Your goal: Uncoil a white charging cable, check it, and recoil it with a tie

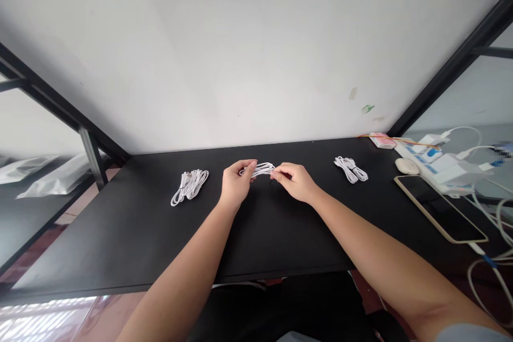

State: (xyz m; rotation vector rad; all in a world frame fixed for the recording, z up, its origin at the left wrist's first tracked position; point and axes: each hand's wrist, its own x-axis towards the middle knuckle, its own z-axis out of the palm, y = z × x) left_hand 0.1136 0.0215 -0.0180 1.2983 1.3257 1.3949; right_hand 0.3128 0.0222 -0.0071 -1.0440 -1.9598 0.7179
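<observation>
A coiled white cable (263, 169) is held between my two hands above the middle of the black table. My left hand (237, 180) is closed on the coil's left end, thumb on top. At the right end, the fingertips of my right hand (293, 178) pinch the bundle, and a small dark bit hangs just below them. To the left lies a second white cable bundle (189, 186), bound round its middle. A third white cable bundle (351, 169), also bound, rests on the table to the right.
At the right a phone (441, 208) lies plugged in, with a white case (407, 166) and a power strip (425, 157) full of plugs and loose cords beyond it. The black table (120, 235) meets a white wall behind. Black frame posts stand at both sides.
</observation>
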